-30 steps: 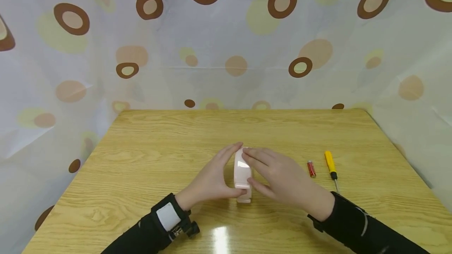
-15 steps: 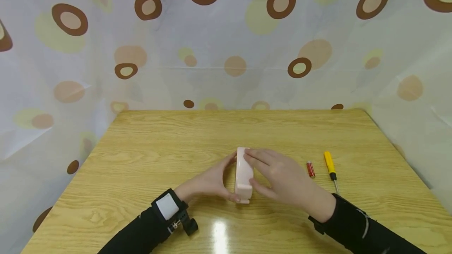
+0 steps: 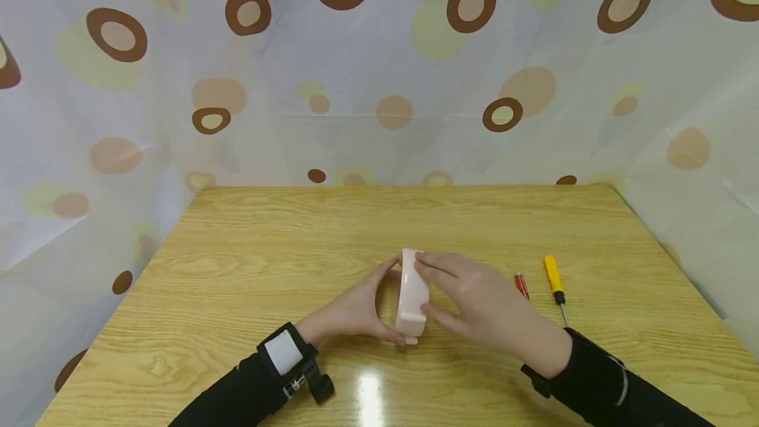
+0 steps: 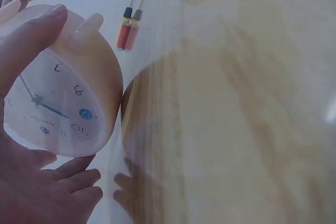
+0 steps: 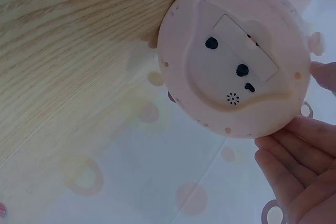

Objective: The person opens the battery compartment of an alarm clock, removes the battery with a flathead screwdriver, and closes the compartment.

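Note:
A pale pink round alarm clock [image 3: 413,298] stands on edge at the middle of the table, its narrow side seen from above. My left hand [image 3: 352,308] grips it from the left, thumb at the near end and fingers at the far end. In the left wrist view the white dial [image 4: 52,103] with hands and numerals faces this hand. From the right, my right hand [image 3: 480,295] holds the clock's rim between thumb and fingertips. The right wrist view shows the back of the clock, with a closed battery cover [image 5: 247,48], black knobs and small speaker holes.
On the wooden table [image 3: 284,236], to the right, lie a red battery [image 3: 521,285] and a screwdriver with a yellow handle [image 3: 553,273]. The right forearm partly covers the screwdriver's shaft. A patterned curtain [image 3: 379,71] hangs behind the table and along both sides.
The clock has shifted slightly right and turned a little. My left thumb has slid from across its near end to its left edge. The right hand has moved slightly right with it.

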A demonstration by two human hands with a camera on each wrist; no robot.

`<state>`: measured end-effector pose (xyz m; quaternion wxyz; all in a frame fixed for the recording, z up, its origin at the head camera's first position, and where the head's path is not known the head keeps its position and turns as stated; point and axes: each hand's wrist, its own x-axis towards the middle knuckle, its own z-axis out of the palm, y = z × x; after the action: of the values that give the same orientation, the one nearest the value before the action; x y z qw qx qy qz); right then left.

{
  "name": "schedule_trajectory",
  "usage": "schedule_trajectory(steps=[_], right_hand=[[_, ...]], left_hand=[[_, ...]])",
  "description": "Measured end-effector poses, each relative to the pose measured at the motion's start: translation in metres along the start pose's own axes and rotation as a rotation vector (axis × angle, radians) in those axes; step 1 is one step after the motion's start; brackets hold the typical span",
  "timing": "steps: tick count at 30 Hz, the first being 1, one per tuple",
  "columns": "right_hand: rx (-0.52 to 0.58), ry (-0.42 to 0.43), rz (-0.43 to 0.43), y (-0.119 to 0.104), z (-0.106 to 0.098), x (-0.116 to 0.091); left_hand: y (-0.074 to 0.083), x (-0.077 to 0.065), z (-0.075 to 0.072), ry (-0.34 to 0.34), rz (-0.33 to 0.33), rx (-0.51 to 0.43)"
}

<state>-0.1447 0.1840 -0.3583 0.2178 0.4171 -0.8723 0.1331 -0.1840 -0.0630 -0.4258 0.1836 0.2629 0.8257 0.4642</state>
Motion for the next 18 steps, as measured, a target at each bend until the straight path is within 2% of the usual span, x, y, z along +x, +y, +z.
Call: schedule_trajectory(steps=[10, 18], right_hand=[[0.013, -0.049, 0.156, -0.0017, -0.0030, -0.0039], [0.009, -0.074, 0.252, -0.0032, 0.0025, -0.0059]], left_hand=[[0.0004, -0.0050, -0.0018, 0.094, -0.038, 0.005], [0.0006, -0.0051, -0.0016, 0.161, -0.041, 0.036]])
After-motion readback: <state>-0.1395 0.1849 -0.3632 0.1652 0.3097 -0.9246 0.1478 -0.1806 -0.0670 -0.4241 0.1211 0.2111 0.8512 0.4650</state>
